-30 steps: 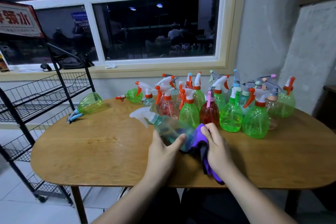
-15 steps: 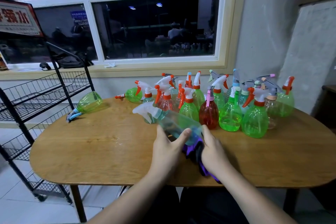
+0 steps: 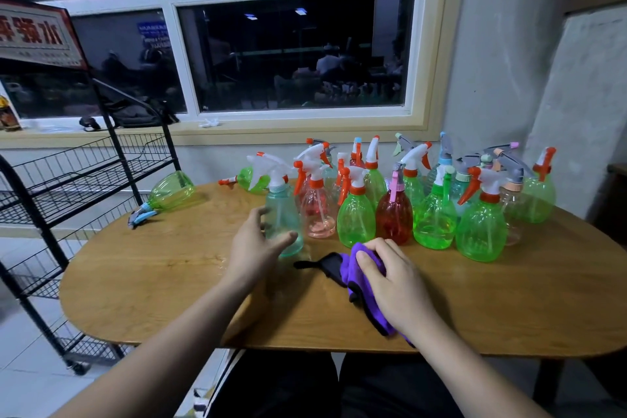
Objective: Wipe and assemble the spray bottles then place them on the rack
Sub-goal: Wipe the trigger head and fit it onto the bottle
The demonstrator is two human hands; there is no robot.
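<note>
Left hand [image 3: 258,248] blurred, grip seemingly slack against translucent teal bottle [image 3: 283,214]; right hand [image 3: 393,278] clutches plush purple cloth [image 3: 351,270].

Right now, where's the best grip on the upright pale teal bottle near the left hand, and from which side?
Wrap the upper body of the teal bottle, below its white sprayer, from the near-left, where the left hand is open. It stands upright; the pink bottle crowds its right, and the right hand grips the purple cloth.
</note>
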